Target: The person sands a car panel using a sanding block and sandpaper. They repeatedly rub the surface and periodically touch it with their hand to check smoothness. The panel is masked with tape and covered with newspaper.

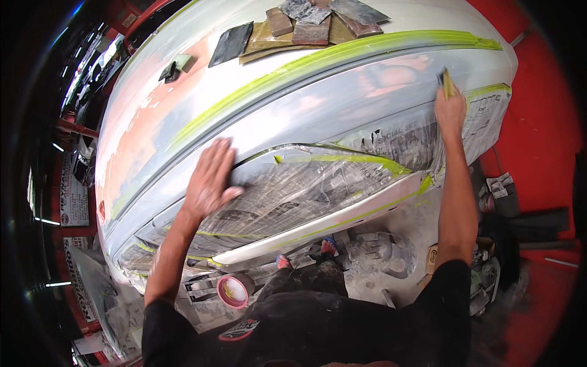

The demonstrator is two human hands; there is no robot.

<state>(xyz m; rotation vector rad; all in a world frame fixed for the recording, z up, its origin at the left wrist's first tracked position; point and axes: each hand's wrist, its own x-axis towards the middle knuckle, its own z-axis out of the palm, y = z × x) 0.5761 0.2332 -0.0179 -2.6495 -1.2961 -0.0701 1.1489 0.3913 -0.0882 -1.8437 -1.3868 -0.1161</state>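
My left hand [211,177] lies with fingers stretched on the grey-primed car body panel [287,116], just above the masking paper [293,189]. Farther right, my right hand [450,114] grips a yellowish sanding pad [449,84] with a dark edge, on or close to the same panel near its right end. The side of the pad facing the panel is hidden. Whitish and pinkish patches show through the primer between my hands. Yellow-green masking tape [293,72] runs along the panel's upper edge.
Sandpaper sheets and blocks [312,33] are heaped on the white surface above the tape. A small green block [183,62] sits left of them. Below, a pink-rimmed bucket [221,295] holds whitish liquid. Boxes and clutter [483,263] stand at the lower right, beside a red floor [538,140].
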